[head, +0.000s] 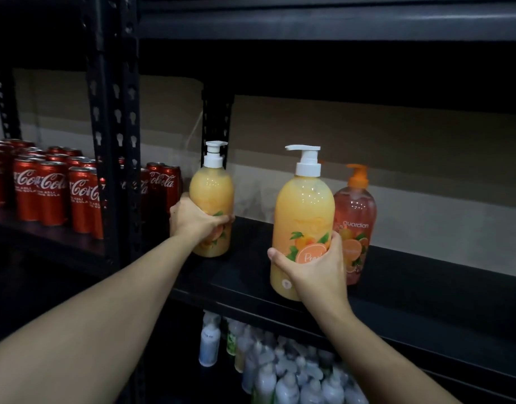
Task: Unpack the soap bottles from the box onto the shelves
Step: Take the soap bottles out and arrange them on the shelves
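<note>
Both hands are gripping yellow soap bottles on the black shelf point(251, 275): left hand point(192, 218) wrapping the far bottle point(212, 199), right hand point(318, 266) clasping the near bottle point(302, 217) just beside a pink bottle point(356, 217).

The left hand point(192, 220) holds one soap bottle point(211, 193) at the far left end of the shelf point(251, 266). The right hand point(315, 266) holds a second soap bottle point(303, 211) at the near edge. A third bottle point(357, 217) stands just behind it, to the right. The cans point(46, 191) stand further left, and a group of bottles point(280, 371) stands below.

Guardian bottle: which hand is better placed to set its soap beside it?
Right: the right hand grips its peach bottle next to the Guardian bottle; the left hand holds a yellow bottle farther left.
</note>
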The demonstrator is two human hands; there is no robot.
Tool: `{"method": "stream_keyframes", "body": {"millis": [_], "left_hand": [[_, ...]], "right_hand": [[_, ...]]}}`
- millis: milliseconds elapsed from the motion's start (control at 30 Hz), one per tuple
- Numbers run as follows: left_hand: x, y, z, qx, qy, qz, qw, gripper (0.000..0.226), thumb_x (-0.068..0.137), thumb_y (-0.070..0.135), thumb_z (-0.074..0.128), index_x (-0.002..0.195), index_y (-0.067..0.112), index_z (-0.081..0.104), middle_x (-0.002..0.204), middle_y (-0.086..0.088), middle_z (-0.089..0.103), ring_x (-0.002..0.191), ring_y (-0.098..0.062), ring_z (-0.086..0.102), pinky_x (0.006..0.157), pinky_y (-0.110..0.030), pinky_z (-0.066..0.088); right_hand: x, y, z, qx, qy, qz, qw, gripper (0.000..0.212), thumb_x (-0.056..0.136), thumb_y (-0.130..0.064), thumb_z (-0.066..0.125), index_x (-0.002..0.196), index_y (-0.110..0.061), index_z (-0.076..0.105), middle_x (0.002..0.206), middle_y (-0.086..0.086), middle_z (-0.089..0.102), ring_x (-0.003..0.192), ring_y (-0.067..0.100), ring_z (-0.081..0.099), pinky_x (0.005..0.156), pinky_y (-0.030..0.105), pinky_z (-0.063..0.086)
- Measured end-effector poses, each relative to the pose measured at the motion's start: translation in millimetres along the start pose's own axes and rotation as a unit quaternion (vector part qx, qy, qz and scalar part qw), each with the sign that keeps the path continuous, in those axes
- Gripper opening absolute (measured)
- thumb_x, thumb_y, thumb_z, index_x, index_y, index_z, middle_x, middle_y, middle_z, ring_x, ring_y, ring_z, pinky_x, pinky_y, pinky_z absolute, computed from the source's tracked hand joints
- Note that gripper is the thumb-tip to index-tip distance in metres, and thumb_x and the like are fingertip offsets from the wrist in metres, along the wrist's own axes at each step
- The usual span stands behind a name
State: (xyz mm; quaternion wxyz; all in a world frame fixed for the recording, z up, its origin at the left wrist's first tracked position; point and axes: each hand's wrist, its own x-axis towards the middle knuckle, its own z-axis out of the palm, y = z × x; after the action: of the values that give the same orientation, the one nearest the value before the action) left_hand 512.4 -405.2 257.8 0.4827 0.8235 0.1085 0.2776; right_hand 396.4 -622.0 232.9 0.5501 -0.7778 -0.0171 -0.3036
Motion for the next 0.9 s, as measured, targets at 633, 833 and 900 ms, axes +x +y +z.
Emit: {"method": "stream_keyframes", "body": {"millis": [633,833,900], "left_hand": [[13.5,-14.4,2.0,0.028,-0.060,-0.056,0.996,0.098,0.053,0.054,0.088,0.131,0.015,0.044,0.127,-0.012,0.050,0.117,-0.035,0.052,0.094,-0.047,0.049],[19.1,-19.3,2.7,0.021,-0.066,-0.047,0.996,0.096,0.053,0.053,0.089,0.130,0.018,0.044,0.125,-0.012,0.052,0.114,-0.034,0.054,0.091,-0.045,0.051],[21.3,-21.3,1.6,0.017,-0.068,-0.042,0.997,0.096,0.052,0.053,0.089,0.129,0.017,0.045,0.122,-0.011,0.054,0.111,-0.032,0.056,0.087,-0.040,0.051]], "right_hand": [[-8.9,-6.3,21.1,0.008,0.010,0.013,1.000,0.099,0.055,-0.043,0.093,0.134,-0.027,0.036,0.118,-0.008,0.052,0.110,0.014,0.053,0.085,0.025,0.041],[13.5,-35.9,49.1,0.002,0.017,0.014,1.000,0.085,0.060,-0.048,0.090,0.121,-0.025,0.035,0.111,-0.007,0.047,0.105,0.015,0.046,0.083,0.026,0.037],[26.4,-45.8,65.0,-0.006,0.030,0.020,0.999,0.096,0.060,-0.054,0.088,0.131,-0.018,0.036,0.121,0.000,0.051,0.116,0.022,0.048,0.092,0.034,0.041]]}}
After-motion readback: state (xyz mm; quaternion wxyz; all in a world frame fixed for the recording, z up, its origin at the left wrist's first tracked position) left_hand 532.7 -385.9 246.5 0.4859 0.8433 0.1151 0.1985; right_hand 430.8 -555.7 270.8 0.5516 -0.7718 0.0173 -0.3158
